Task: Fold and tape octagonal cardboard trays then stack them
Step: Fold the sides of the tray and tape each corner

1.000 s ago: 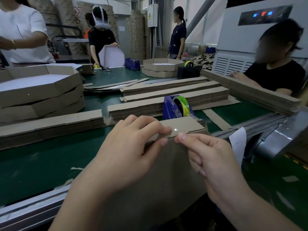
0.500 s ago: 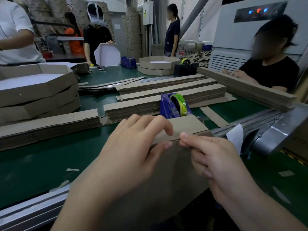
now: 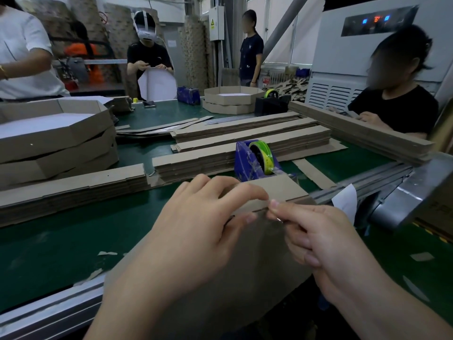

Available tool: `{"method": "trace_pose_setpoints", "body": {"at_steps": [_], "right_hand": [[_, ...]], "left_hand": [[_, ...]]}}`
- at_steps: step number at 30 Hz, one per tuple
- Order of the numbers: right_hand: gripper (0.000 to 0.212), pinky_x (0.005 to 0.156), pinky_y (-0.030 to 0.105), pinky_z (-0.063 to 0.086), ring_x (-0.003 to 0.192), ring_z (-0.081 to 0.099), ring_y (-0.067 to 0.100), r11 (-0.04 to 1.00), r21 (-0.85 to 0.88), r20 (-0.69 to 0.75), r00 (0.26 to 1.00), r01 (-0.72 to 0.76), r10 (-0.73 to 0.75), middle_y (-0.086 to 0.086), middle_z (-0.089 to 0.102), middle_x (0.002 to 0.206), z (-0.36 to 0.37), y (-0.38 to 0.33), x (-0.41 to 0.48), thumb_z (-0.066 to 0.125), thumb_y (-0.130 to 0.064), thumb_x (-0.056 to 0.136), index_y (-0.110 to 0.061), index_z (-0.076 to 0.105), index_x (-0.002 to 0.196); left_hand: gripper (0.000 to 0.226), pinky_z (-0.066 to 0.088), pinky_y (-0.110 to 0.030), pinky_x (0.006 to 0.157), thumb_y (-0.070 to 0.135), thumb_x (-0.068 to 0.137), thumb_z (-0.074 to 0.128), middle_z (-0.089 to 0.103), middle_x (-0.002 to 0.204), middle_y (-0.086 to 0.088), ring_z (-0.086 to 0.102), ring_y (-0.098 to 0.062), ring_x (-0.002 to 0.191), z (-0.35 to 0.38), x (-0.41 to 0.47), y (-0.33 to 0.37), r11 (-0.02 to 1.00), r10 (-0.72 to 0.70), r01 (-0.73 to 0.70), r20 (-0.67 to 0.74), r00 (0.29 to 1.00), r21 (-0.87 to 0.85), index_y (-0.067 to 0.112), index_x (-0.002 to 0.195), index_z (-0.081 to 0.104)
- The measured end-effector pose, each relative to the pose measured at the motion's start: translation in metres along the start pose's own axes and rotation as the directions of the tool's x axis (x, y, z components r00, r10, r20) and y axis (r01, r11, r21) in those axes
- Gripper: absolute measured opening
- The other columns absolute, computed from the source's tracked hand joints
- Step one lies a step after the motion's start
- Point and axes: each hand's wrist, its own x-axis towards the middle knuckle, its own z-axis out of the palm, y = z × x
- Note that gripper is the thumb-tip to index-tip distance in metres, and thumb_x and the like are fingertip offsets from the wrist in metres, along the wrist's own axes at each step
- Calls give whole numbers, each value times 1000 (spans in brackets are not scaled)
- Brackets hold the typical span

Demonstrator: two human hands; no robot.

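Head view: we see our left hand (image 3: 196, 224) curled over the cardboard tray's (image 3: 282, 190) folded top flap, thumb beneath, while our right hand (image 3: 326, 246) pinches the same edge just beside it. The tray stands at the green desk's (image 3: 61, 241) near edge, in front of the blue tape dispenser (image 3: 242, 158).

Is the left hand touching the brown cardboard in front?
Touching. The head view shows the left hand pinching the cardboard: its fingers curl over the top edge, with the thumb underneath.
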Motion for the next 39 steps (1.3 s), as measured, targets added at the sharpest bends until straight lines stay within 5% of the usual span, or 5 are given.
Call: {"method": "trace_pose_setpoints", "body": {"at_steps": [17,28,31,33,39], "right_hand": [[23,34,16,24,30,27,7,991,-131,196,980,-2,28,-1,39,39,-9,-3,-2,73,-42,64,-19,77,65],[40,34,16,21,30,25,7,993,-120,219,975,5,22,1,37,38,-8,-4,-5,71,-46,54,-19,80,82],[40,33,16,20,30,25,7,993,-116,251,967,-3,32,2,38,38,-6,-5,-6,70,-44,50,-20,80,81],[38,34,16,21,31,26,8,991,-134,276,960,-18,55,3,40,40,-7,-5,-5,71,-42,54,-20,80,83],[16,38,19,12,33,19,7,970,-79,426,871,-231,243,2,40,48,-17,-3,1,81,-25,63,-20,74,77]], "left_hand": [[37,48,-39,78,45,92,36,60,115,11,54,-16,95,-1,-3,-1,999,-51,51,-27,998,-11,47,119,61],[29,12,-42,118,60,87,25,57,107,29,46,7,110,-9,13,20,976,-218,218,-11,976,8,48,86,52],[28,39,-20,87,60,80,34,56,81,20,46,1,79,-4,17,27,967,-255,255,-141,957,-14,37,73,49],[31,28,-10,59,61,77,38,56,78,18,45,-1,74,-4,18,27,957,-291,289,-175,941,-37,34,72,52],[34,41,-26,58,63,73,47,63,82,19,54,-7,83,1,16,24,975,-217,205,-179,960,-80,32,69,61]]}}
